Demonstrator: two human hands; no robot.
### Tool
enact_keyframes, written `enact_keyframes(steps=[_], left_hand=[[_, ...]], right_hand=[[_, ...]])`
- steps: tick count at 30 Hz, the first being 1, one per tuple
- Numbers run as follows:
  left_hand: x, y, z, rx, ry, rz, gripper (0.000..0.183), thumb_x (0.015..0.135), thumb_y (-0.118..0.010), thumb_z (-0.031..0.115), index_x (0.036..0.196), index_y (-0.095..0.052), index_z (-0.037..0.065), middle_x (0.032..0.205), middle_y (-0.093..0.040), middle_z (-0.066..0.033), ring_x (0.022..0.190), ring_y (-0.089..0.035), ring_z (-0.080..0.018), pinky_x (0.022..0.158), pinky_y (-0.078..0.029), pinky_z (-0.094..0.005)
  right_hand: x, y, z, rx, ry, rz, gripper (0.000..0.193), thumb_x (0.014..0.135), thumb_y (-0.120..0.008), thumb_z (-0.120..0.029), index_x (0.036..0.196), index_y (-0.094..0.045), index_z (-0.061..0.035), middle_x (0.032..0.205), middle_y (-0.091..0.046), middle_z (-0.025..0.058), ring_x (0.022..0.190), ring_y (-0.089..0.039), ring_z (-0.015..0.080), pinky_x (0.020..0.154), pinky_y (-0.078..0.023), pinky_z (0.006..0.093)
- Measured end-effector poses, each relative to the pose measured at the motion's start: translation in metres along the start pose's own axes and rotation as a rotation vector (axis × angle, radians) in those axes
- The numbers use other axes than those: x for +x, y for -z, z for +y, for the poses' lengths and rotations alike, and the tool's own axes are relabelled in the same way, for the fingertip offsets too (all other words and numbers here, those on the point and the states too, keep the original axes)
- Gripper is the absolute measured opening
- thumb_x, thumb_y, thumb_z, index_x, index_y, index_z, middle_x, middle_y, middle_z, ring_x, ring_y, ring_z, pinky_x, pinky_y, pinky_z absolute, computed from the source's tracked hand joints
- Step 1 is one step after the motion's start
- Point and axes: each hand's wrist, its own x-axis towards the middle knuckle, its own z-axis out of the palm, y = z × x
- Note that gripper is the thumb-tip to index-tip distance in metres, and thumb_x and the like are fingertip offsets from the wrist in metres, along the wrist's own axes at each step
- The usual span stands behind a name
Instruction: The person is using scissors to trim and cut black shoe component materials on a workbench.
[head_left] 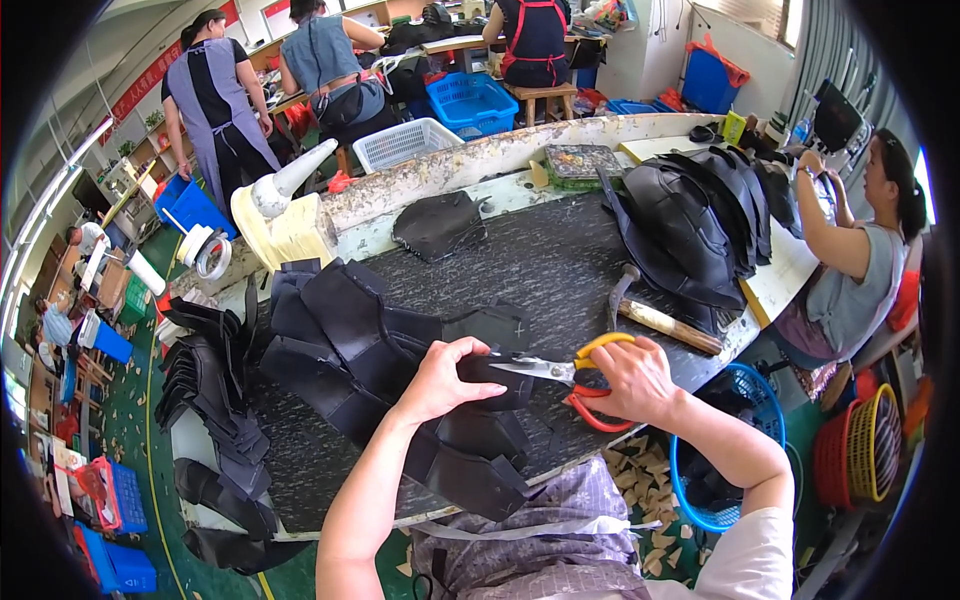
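My left hand pinches the edge of a black leather piece lying on top of a stack of black cut pieces. My right hand grips scissors with orange and yellow handles. Their blades point left and meet the black piece right beside my left fingers. Both hands hover over the near edge of the dark worktable.
A wooden-handled hammer lies just beyond my right hand. More black leather stacks sit far right and at the table's left edge. A blue basket stands below right. A person works at the right, others stand behind.
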Motion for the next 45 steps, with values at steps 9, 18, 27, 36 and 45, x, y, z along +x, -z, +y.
enact_keyframes(steps=[9,18,27,36,45], left_hand=[[0.004,-0.004,0.006,0.066,-0.123,0.010,0.039,0.069,-0.083,0.023,0.093,-0.063,0.000,0.089,-0.067,-0.0076,0.086,-0.063,-0.0147,0.081,-0.048,-0.0272],[0.024,-0.001,0.009,0.755,-0.225,0.439,0.042,0.069,-0.080,0.022,0.101,-0.057,0.006,0.103,-0.056,-0.0111,0.100,-0.053,-0.0257,0.087,-0.040,-0.0377],[0.003,-0.017,0.014,0.367,-0.285,-0.018,0.020,0.080,-0.071,0.030,0.074,-0.064,0.012,0.074,-0.053,0.0020,0.077,-0.053,-0.0163,0.084,-0.033,-0.0314],[0.005,-0.005,0.017,0.194,-0.289,-0.156,0.014,0.082,-0.069,0.023,0.080,-0.066,0.009,0.079,-0.061,-0.0001,0.080,-0.056,-0.0154,0.090,-0.031,-0.0318],[0.003,-0.017,0.017,0.101,-0.293,0.086,0.010,0.088,-0.064,0.018,0.085,-0.063,0.008,0.084,-0.060,0.0010,0.085,-0.051,-0.0154,0.090,-0.029,-0.0312]], right_hand=[[-0.004,-0.011,0.004,0.232,-0.057,0.084,0.045,0.075,-0.073,-0.045,0.077,-0.056,-0.0043,0.062,-0.058,0.0112,0.052,-0.060,0.0307,0.047,-0.047,0.0381],[-0.023,0.005,0.016,0.162,-0.182,0.159,0.049,0.067,-0.079,-0.048,0.075,-0.058,-0.0039,0.058,-0.054,0.0086,0.051,-0.058,0.0298,0.048,-0.045,0.0364],[-0.019,0.024,0.007,0.155,-0.022,0.140,0.048,0.066,-0.078,-0.047,0.077,-0.057,-0.0055,0.066,-0.058,0.0084,0.057,-0.059,0.0272,0.055,-0.046,0.0343],[-0.042,0.014,0.002,0.138,-0.039,0.095,0.048,0.067,-0.077,-0.047,0.078,-0.058,-0.0046,0.064,-0.057,0.0076,0.058,-0.060,0.0255,0.054,-0.046,0.0348],[-0.036,0.025,0.002,0.026,-0.098,-0.007,0.049,0.065,-0.078,-0.043,0.086,-0.057,-0.0036,0.080,-0.058,0.0102,0.080,-0.061,0.0266,0.076,-0.046,0.0354]])
